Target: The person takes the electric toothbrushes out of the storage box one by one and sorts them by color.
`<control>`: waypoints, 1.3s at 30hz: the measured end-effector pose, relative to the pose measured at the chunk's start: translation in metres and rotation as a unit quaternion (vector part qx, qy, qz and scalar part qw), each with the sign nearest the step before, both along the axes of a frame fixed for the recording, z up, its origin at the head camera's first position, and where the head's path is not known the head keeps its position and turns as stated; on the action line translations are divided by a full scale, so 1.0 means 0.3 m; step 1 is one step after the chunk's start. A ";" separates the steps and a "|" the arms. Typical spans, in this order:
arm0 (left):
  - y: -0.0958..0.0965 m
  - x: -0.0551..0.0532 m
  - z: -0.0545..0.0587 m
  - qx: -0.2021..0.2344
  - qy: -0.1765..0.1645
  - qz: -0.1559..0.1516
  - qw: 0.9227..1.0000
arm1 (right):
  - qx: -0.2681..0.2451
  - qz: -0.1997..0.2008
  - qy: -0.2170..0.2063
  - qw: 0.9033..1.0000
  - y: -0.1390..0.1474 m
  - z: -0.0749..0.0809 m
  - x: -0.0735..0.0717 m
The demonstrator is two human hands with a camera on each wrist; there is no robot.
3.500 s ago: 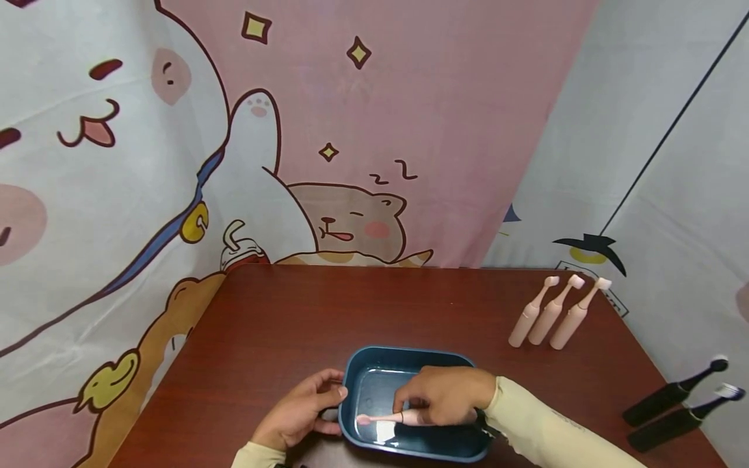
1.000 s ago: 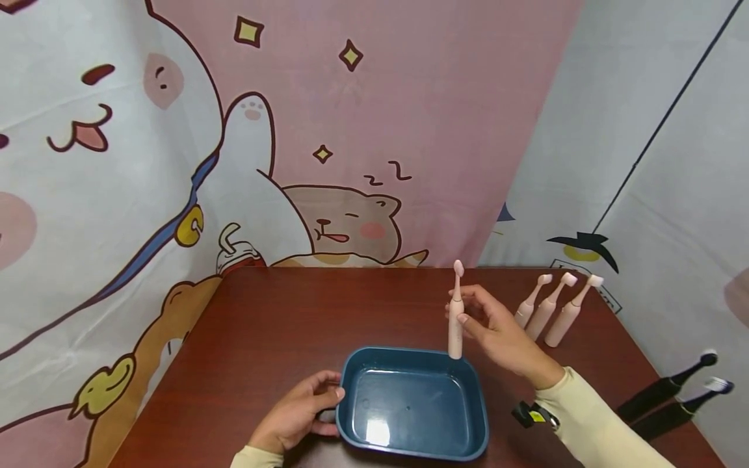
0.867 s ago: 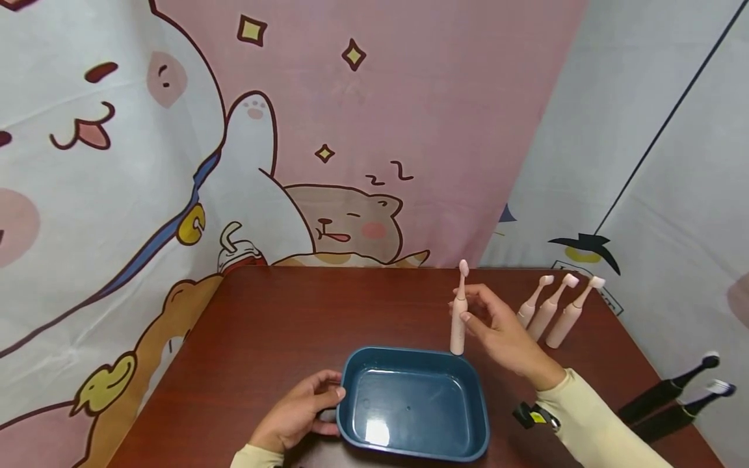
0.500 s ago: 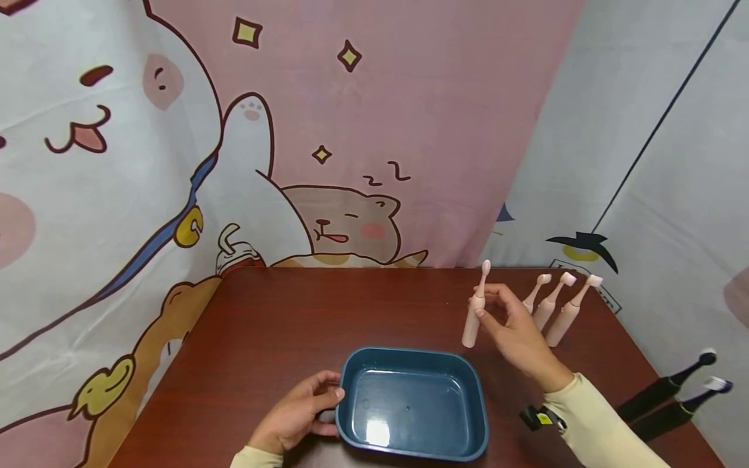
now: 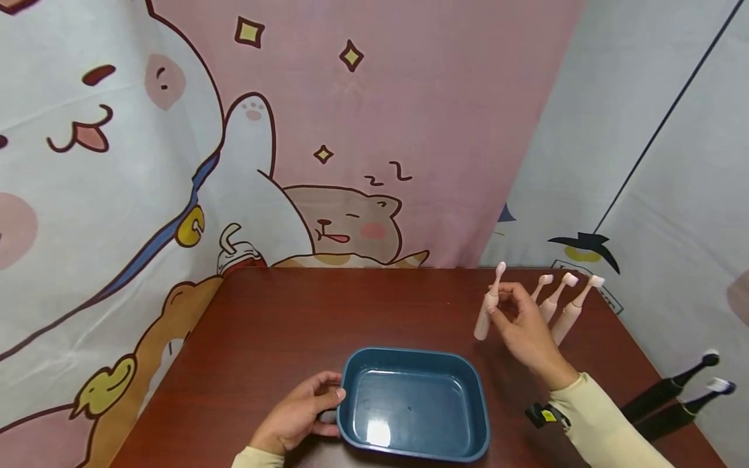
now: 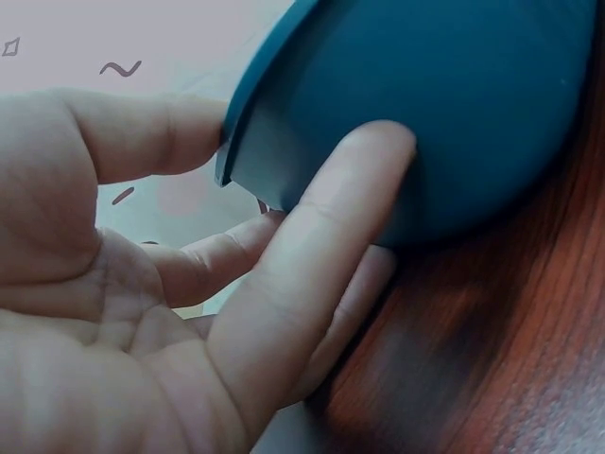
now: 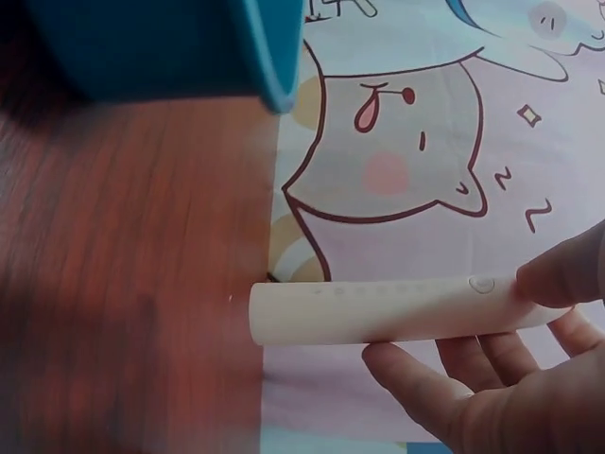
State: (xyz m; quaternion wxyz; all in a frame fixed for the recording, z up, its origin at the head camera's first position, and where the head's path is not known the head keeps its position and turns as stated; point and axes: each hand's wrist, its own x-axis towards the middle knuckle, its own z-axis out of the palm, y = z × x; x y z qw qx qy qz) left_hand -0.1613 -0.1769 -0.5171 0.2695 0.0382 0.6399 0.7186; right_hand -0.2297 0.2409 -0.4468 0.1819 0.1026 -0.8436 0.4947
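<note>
In the head view my right hand [image 5: 529, 331] pinches a pale pink electric toothbrush [image 5: 484, 320] between thumb and fingertips. It tilts slightly, brush head up, beyond the bin's far right corner. The right wrist view shows its handle [image 7: 378, 312], with the button near the thumb; the brush head lies outside that view. My left hand [image 5: 301, 413] holds the left end of a blue plastic bin [image 5: 412, 354], which has nothing inside. In the left wrist view, one fingertip meets the rim while another finger [image 6: 321, 236] lies along the outer wall.
Several pink electric toothbrushes [image 5: 566, 322] stand at the back right, partly behind my right hand. Two black electric toothbrushes [image 5: 667, 419] are near the table's right edge. A cartoon-printed cloth [image 5: 445, 130] hangs behind the brown wooden table [image 5: 281, 318].
My right hand has lifted the pink toothbrush out of the bin and carried it back and right, toward the other pink ones. My left hand has stayed at the bin's left end.
</note>
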 end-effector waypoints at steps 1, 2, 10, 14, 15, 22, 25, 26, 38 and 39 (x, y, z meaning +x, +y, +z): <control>0.000 0.000 0.000 0.000 0.000 0.000 1.000 | -0.001 -0.005 0.001 1.000 0.003 -0.003 -0.001; 0.000 -0.001 0.000 0.000 0.000 -0.001 1.000 | 0.002 -0.011 0.000 1.000 0.005 -0.007 -0.002; -0.002 -0.003 -0.001 0.005 -0.002 -0.004 1.000 | 0.040 -0.046 -0.004 0.998 0.021 -0.034 0.000; -0.002 -0.003 0.000 0.006 -0.002 -0.004 1.000 | 0.058 -0.061 -0.007 0.996 0.025 -0.048 -0.001; -0.002 -0.003 0.000 0.006 -0.002 -0.004 1.000 | 0.060 -0.065 -0.008 0.996 0.027 -0.052 -0.002; -0.002 -0.003 0.003 0.007 -0.003 -0.007 1.000 | 0.078 -0.077 -0.015 0.994 0.040 -0.069 0.001; -0.002 -0.005 0.006 0.006 -0.003 -0.007 1.000 | 0.077 -0.074 -0.015 0.994 0.043 -0.072 0.003; -0.002 -0.006 0.006 0.006 -0.003 -0.006 1.000 | 0.077 -0.075 -0.015 0.994 0.044 -0.074 0.003; -0.003 -0.003 0.009 0.006 -0.003 -0.008 1.000 | 0.090 -0.081 -0.003 0.993 0.033 -0.099 0.003; -0.003 -0.003 0.009 0.006 -0.003 -0.009 1.000 | 0.091 -0.082 0.000 0.992 0.032 -0.100 0.003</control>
